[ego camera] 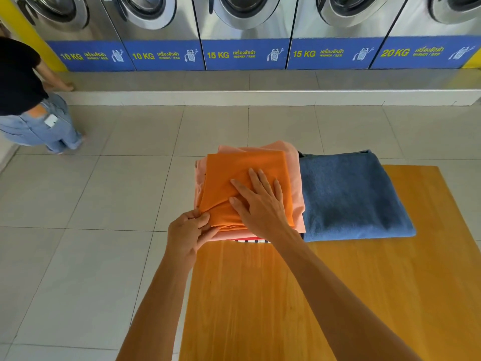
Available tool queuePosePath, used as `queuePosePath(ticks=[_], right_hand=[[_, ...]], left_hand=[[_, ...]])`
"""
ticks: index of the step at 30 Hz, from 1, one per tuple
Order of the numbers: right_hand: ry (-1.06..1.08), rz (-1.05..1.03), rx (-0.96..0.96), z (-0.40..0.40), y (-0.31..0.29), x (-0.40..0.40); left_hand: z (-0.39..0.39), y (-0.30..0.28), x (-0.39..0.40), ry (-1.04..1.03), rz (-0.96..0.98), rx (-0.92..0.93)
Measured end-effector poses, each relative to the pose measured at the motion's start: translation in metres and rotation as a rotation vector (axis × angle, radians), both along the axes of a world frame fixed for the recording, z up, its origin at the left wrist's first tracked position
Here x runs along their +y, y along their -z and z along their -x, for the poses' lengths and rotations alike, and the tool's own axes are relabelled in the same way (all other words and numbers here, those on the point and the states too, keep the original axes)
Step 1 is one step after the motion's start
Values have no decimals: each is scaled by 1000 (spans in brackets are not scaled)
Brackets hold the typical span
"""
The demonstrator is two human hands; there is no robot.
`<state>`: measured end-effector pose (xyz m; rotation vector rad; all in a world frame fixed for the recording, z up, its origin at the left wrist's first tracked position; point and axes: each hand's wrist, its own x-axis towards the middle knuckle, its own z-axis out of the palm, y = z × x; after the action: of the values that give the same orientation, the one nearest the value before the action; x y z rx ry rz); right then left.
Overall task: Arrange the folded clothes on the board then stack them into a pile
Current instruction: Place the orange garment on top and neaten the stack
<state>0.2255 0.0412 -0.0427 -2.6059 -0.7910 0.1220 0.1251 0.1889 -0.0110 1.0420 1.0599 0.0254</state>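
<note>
A folded orange cloth [244,168] tops a pile at the far left corner of the wooden board [338,295]. Under it lies a peach garment [294,165], and a red, white and blue striped piece [247,240] peeks out at the pile's near edge. My right hand [260,204] lies flat on the orange cloth with fingers spread. My left hand [190,231] pinches the orange cloth's near left corner. A folded blue towel [348,194] lies on the board right beside the pile, touching it.
The board's left edge runs along grey floor tiles [91,230]. A row of steel washing machines [244,27] stands on a raised step behind. A person in a black top and jeans [28,105] bends at the far left.
</note>
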Motion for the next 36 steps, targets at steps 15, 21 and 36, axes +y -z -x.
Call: queuePosePath(ticks=[15,21,36], right_hand=[[-27,106,-64,2,-3,6],[282,109,98,-30,-7,-29],[304,185,120,-68,1,-34]], left_hand=[[-39,12,-10,308,-1046,223],[-48,16,9,412,-1099,298],[-100,54,6,716,-1207,-1]])
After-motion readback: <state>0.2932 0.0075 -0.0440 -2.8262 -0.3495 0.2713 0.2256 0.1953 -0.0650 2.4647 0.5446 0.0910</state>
